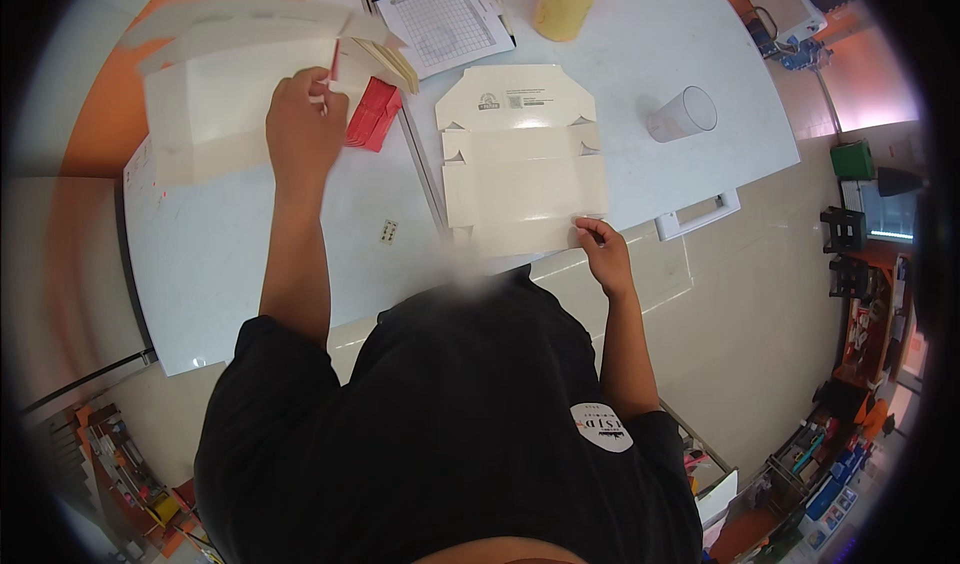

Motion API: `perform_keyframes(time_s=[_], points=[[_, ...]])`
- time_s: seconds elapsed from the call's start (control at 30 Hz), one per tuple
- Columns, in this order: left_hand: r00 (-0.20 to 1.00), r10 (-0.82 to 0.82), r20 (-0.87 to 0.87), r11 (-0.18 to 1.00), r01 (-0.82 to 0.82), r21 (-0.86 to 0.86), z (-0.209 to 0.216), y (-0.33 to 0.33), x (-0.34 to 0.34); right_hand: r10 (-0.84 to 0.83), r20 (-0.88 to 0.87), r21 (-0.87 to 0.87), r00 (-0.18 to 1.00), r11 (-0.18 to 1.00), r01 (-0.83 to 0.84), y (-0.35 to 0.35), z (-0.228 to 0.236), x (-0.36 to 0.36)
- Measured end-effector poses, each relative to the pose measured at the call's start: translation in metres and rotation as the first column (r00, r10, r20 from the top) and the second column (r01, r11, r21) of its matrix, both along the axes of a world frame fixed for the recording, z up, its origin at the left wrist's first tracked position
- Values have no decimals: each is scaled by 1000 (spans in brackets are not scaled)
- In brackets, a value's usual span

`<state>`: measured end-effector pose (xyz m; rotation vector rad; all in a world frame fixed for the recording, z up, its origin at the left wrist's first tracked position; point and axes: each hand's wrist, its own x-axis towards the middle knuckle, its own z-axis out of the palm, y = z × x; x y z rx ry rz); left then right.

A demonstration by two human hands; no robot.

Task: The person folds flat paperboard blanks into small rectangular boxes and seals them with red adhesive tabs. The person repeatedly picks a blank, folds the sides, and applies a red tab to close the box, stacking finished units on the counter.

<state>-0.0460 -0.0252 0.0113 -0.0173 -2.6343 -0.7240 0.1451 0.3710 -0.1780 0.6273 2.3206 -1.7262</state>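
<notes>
A flat, unfolded white cardboard box [525, 179] with cut flaps and small dark print at its far end lies on the table in front of me. My right hand [605, 253] pinches its near right corner, thumb and fingers closed on the edge. Farther left, my left hand [307, 124] is closed at the right side of a second white cardboard box blank [225, 94], which is smeared by motion and tilts over the table's left part. A stack of red packets [374, 116] lies just right of my left hand.
Behind the packets sit a cream-coloured stack [385, 62] and a gridded paper sheet [440, 26]. A yellow cylindrical container [570, 2] stands at the back. To the right is a clear cup [682, 116]. A small dotted card [388, 231] lies near my left forearm.
</notes>
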Motion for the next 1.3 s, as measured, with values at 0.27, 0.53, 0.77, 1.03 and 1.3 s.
perform_keyframes(time_s=[0.27, 0.53, 0.77, 1.03, 1.3], points=[[865, -54, 499, 999, 50, 22, -125, -19, -56, -5, -47, -2, 999, 1000, 5, 4, -10, 1], [948, 6, 320, 995, 27, -98, -138, -12, -45, -38, -82, 184, 996, 982, 52, -3, -5, 0], [929, -111, 353, 994, 102, 43, -204, 82, 67, -224, -23, 766, 974, 622, 161, -18, -2, -29], [703, -227, 674, 971, 114, 208, -188, 122, 109, -100, 61, 777, 993, 629, 16, -21, -3, -52], [744, -153, 651, 982, 190, 13, -185, 123, 102, 185, -261, 787, 947, 610, 98, -48, -9, -33]])
